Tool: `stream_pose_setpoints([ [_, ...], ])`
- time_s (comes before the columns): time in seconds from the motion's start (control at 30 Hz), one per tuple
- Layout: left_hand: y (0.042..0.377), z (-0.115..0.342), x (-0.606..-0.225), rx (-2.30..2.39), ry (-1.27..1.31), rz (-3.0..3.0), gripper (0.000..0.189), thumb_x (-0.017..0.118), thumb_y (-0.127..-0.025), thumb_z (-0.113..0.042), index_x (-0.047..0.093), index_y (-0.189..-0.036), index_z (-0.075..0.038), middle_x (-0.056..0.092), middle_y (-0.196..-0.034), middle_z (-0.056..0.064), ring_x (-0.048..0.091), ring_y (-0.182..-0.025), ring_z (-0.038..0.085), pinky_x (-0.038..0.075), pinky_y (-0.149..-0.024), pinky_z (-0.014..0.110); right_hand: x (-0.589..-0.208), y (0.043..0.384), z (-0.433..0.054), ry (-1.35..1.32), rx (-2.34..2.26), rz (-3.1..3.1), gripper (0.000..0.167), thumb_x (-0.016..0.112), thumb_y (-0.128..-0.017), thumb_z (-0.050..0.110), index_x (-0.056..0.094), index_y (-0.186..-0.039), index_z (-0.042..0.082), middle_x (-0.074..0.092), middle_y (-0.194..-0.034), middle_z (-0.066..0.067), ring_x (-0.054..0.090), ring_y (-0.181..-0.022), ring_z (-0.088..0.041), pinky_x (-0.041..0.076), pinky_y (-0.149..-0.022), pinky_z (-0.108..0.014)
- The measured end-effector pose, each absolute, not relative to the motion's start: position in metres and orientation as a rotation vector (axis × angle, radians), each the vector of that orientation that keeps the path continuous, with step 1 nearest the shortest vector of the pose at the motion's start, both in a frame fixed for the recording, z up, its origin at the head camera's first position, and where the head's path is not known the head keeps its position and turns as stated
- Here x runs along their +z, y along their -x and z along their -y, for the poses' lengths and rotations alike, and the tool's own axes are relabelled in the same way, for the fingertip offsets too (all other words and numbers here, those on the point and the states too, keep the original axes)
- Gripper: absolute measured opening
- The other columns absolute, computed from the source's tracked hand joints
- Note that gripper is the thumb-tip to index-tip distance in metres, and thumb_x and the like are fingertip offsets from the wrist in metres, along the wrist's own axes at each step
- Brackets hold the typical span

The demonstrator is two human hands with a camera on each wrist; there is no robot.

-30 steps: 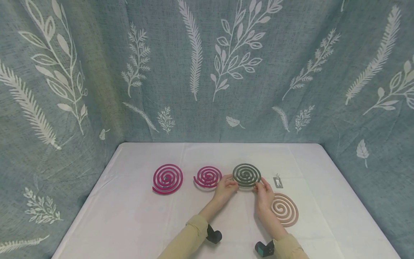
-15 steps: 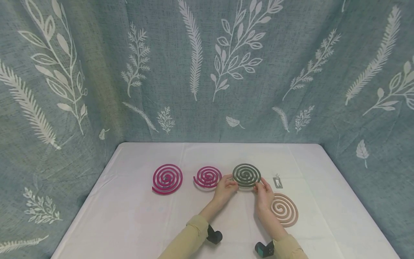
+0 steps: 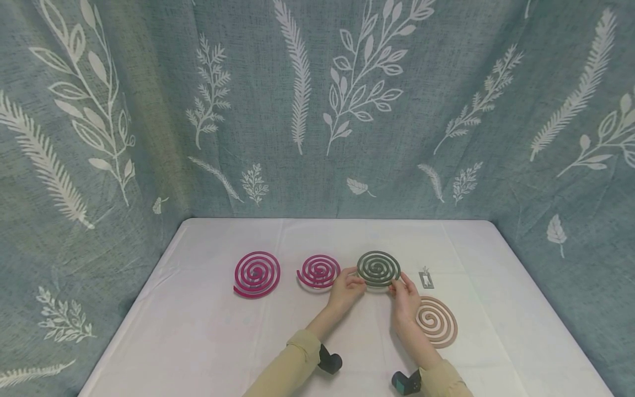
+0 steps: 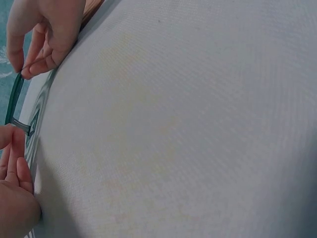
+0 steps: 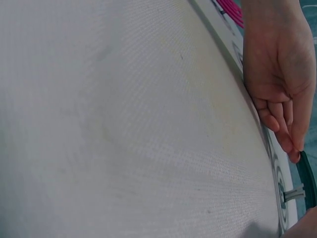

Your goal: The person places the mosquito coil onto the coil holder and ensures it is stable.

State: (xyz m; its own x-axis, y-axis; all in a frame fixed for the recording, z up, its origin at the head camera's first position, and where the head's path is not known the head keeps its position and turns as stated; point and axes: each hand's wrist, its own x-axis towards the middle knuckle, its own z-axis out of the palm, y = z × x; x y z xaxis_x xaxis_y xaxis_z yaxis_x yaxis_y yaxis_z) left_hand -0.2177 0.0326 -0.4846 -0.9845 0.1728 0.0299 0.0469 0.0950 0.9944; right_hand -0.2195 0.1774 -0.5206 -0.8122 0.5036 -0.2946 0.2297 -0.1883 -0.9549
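A dark green mosquito coil (image 3: 378, 268) is held level by both hands, slightly raised over the table. My left hand (image 3: 345, 290) pinches its near left rim, and my right hand (image 3: 407, 300) pinches the near right rim. In the right wrist view a small metal stand (image 5: 294, 192) sits under the coil's middle; the left wrist view has the same stand (image 4: 22, 127) from the other side. Left of my hands, two magenta coils lie spread out, the nearer one (image 3: 317, 272) just beside my left fingers and the other coil (image 3: 257, 274) farther left.
A brown coil (image 3: 446, 314) lies flat beside my right wrist, partly covered by it. Behind it is a flat metal stand piece (image 3: 426, 279). Everything rests on a white-covered table (image 3: 198, 331), with a leaf-patterned curtain (image 3: 317, 182) along its back and sides.
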Motion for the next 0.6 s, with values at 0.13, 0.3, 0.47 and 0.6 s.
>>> stream_pose_setpoints([
  [0.13,0.2165,-0.0332,-0.4832,2.046,-0.214,-2.268,0.047,0.060,-0.083,0.007,0.044,-0.127,0.016,0.064,-0.100,0.034,0.063,-0.089,0.043,0.055,-0.079,0.036,-0.5212,0.2196,-0.1774,0.864,2.113,1.854,0.051,0.054,-0.090,0.012,0.044,-0.138,0.003,0.057,-0.078,0.010,0.056,-0.069,0.003,0.048,-0.071,-0.009],
  [0.3,0.2161,-0.0336,-0.4827,2.052,-0.208,-2.276,0.047,0.060,-0.082,0.008,0.045,-0.126,0.015,0.065,-0.098,0.032,0.064,-0.087,0.042,0.055,-0.077,0.033,-0.5222,0.2195,-0.1778,0.865,2.108,1.860,0.051,0.054,-0.089,0.012,0.044,-0.138,0.003,0.058,-0.079,0.010,0.056,-0.069,0.003,0.048,-0.071,-0.009],
  [0.47,0.2160,-0.0327,-0.4826,2.056,-0.218,-2.269,0.047,0.060,-0.082,0.008,0.045,-0.126,0.016,0.064,-0.098,0.033,0.063,-0.086,0.044,0.054,-0.074,0.030,-0.5219,0.2190,-0.1778,0.856,2.106,1.875,0.052,0.054,-0.090,0.013,0.043,-0.139,0.002,0.057,-0.079,0.010,0.056,-0.070,0.003,0.048,-0.071,-0.009],
  [0.6,0.2167,-0.0317,-0.4832,2.053,-0.221,-2.261,0.047,0.060,-0.083,0.007,0.044,-0.126,0.016,0.064,-0.099,0.034,0.063,-0.089,0.045,0.055,-0.076,0.031,-0.5220,0.2190,-0.1767,0.855,2.104,1.872,0.051,0.054,-0.090,0.013,0.043,-0.138,0.002,0.057,-0.077,0.011,0.056,-0.069,0.003,0.048,-0.070,-0.008],
])
